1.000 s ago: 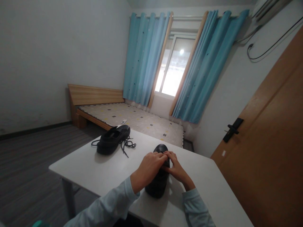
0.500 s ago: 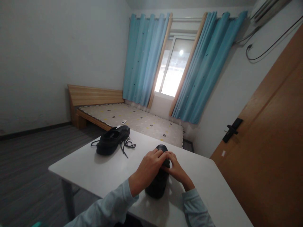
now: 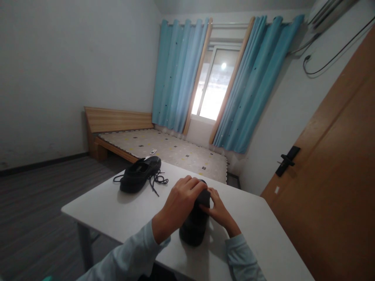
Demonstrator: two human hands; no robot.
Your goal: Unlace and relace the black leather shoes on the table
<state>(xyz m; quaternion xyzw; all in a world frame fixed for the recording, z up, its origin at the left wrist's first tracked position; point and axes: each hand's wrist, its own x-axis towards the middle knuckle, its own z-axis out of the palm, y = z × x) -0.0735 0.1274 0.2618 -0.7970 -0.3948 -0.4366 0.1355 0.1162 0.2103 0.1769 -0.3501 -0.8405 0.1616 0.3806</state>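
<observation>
A black shoe (image 3: 193, 230) stands on the white table (image 3: 249, 218) in front of me, its heel end towards me. My left hand (image 3: 183, 199) reaches over its upper from the left, fingers bent and closed on it. From the right, my right hand (image 3: 218, 208) grips the shoe near its tongue, thumb on the near side and fingers on the far side. My fingers hide most of the opening and any laces there. Further left on the table rests a second black shoe (image 3: 133, 181), with loose black laces (image 3: 158, 179) trailing beside it.
Behind the table is a bed with a patterned mattress (image 3: 178, 150) and a wooden headboard (image 3: 117, 120). A small white remote (image 3: 153, 151) lies on the mattress. To the right stands a brown door (image 3: 331, 187) with a black handle (image 3: 288, 160).
My left hand has risen slightly and shifted left on the shoe, uncovering more of its middle. My right hand and both shoes have stayed nearly in place.
</observation>
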